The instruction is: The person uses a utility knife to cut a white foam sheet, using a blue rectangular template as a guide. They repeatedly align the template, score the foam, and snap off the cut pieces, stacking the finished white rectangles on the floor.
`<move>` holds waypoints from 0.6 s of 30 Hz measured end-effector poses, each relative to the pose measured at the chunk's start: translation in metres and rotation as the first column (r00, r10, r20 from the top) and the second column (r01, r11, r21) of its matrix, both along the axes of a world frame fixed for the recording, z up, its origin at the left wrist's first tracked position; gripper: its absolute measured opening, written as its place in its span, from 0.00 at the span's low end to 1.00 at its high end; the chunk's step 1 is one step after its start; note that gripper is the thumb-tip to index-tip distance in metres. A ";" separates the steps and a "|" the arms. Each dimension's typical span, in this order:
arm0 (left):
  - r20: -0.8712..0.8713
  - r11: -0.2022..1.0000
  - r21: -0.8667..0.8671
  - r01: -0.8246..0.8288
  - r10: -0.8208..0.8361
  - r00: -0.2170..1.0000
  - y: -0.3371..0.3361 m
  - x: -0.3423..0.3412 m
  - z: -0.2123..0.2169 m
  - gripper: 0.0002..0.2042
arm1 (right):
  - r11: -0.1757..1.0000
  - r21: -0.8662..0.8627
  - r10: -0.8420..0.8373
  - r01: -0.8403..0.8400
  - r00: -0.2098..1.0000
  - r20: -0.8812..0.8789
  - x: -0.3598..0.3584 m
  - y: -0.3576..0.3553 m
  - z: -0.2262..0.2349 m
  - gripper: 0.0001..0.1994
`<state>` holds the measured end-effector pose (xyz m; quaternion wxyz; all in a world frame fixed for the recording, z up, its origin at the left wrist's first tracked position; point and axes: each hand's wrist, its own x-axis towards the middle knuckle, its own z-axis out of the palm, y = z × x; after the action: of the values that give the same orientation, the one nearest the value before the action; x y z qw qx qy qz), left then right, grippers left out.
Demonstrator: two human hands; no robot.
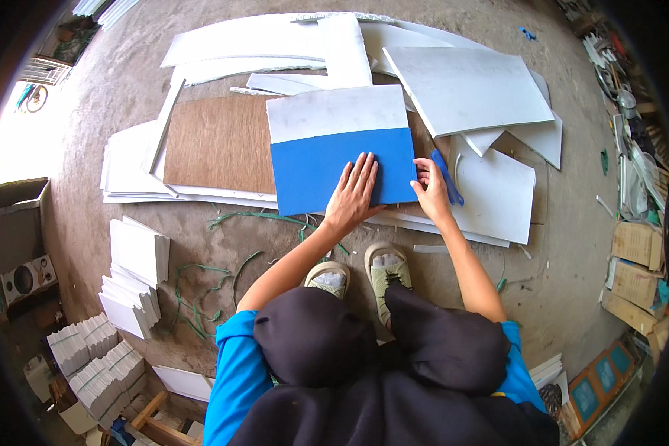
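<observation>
Flat over a brown board (215, 141), a blue panel (312, 178) with a pale strip (338, 113) along its far edge; hard to tell whether one piece or two. Laid on the blue panel, covering part of its surface, the left hand (354, 192), fingers straight and gripping nothing. At the blue panel's right edge, the right hand (432, 190), fingers loosely bent; impossible to tell whether pinching that edge or only touching. Just right of the blue panel, partly behind the right hand, a blue tool (447, 177), kind unclear. Beneath the blue panel, the brown board's middle, hidden. Beyond the blue panel, overlapping white sheets (253, 37); beyond its right corner, a thick white slab (468, 89). Nearer than the blue panel, green strands (201, 297), partly lost behind the left forearm, and sandals (386, 271), cut off by dark cloth (312, 338). Left of and nearer than the blue panel, white stacks (135, 253). Far right of it, cardboard boxes (636, 245), dim toward the lens rim.
</observation>
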<state>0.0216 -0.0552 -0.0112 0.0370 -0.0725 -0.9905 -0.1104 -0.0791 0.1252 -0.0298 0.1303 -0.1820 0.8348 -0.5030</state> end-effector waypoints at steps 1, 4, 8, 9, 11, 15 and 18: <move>0.002 1.000 -0.003 0.001 -0.001 1.000 0.001 0.000 0.000 0.43 | 0.998 -0.047 -0.037 0.039 0.999 0.033 0.001 -0.001 -0.002 0.22; -0.001 1.000 0.008 0.002 -0.002 1.000 0.001 0.000 0.001 0.43 | 0.987 -0.087 -0.136 0.138 0.990 0.024 -0.001 -0.006 -0.001 0.22; 0.006 1.000 -0.008 -0.002 0.002 1.000 -0.001 0.001 0.001 0.43 | 0.969 -0.077 -0.234 0.235 0.972 0.025 0.003 -0.022 -0.006 0.24; 0.000 1.000 -0.005 -0.001 0.001 1.000 -0.001 0.000 0.000 0.43 | 0.964 -0.032 -0.263 0.263 0.965 0.001 0.004 -0.025 -0.008 0.24; 0.002 1.000 -0.010 -0.012 0.012 1.000 -0.002 0.002 0.000 0.43 | 0.957 0.050 -0.276 0.287 0.947 -0.164 0.008 -0.033 -0.012 0.24; -0.038 0.984 0.174 -0.034 0.041 0.998 -0.010 0.009 0.003 0.44 | 0.955 0.089 -0.260 0.283 0.943 -0.209 0.008 -0.037 -0.016 0.26; -0.134 0.834 0.107 -0.541 0.551 0.823 -0.038 0.030 -0.005 0.42 | 0.946 0.136 -0.260 0.293 0.941 -0.217 0.003 -0.031 -0.017 0.26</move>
<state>0.0521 -0.0932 -0.0160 0.1485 0.2067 -0.9595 -0.1209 -0.0759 0.0940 -0.0471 -0.0098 -0.0996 0.8999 -0.4245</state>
